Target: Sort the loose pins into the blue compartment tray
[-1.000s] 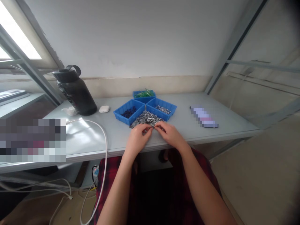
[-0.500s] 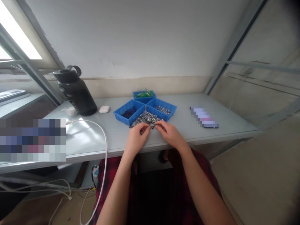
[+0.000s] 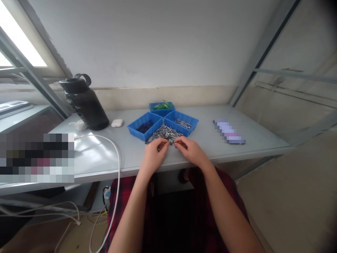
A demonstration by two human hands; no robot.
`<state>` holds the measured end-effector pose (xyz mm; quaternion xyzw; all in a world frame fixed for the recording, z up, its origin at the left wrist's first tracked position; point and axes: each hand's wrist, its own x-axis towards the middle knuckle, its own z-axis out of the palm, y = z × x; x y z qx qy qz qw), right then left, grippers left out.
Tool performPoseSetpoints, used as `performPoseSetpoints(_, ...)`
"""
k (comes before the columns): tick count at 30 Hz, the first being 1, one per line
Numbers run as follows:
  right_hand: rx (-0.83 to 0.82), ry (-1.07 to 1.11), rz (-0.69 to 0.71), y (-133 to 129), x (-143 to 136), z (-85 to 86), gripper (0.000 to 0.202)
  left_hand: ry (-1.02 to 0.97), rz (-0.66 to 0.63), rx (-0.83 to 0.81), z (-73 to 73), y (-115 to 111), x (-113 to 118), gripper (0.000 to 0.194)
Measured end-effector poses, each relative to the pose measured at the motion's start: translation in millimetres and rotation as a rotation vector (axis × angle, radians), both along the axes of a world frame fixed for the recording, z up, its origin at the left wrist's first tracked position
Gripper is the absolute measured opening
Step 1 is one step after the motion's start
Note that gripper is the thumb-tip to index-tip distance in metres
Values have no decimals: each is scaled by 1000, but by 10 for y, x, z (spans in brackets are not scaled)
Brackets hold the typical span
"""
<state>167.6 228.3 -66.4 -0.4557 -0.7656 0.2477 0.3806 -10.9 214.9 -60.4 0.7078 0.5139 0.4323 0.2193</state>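
My left hand (image 3: 156, 151) and my right hand (image 3: 190, 149) face each other near the table's front edge, fingers pinched. Between their fingertips is something small and dark, too small to name. Just beyond them lies a heap of thin silvery metal pins (image 3: 166, 132), its near side partly hidden by my hands. Behind the heap on the left, a blue tray (image 3: 133, 132) holds small dark pieces (image 3: 145, 126). The blue tray on the right (image 3: 194, 123) contains several silvery pins (image 3: 182, 123). A third blue tray (image 3: 162, 112) at the back is filled with green pieces (image 3: 162, 105).
On the left of the table (image 3: 207, 114) stand a large black bottle (image 3: 86, 105) and a white earphone case (image 3: 117, 123). A white cable (image 3: 119, 154) hangs over the front edge. To the right lies a phone (image 3: 229, 131), its screen blurred.
Both hands stay almost in place, with only a slight shift at the fingertips. The trays and the heap have not moved.
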Motion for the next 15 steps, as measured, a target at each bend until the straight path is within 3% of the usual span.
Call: performPoseSetpoints(15,-3,47,11,0,9,-8,15,6,3,7,-20,7,-1,16)
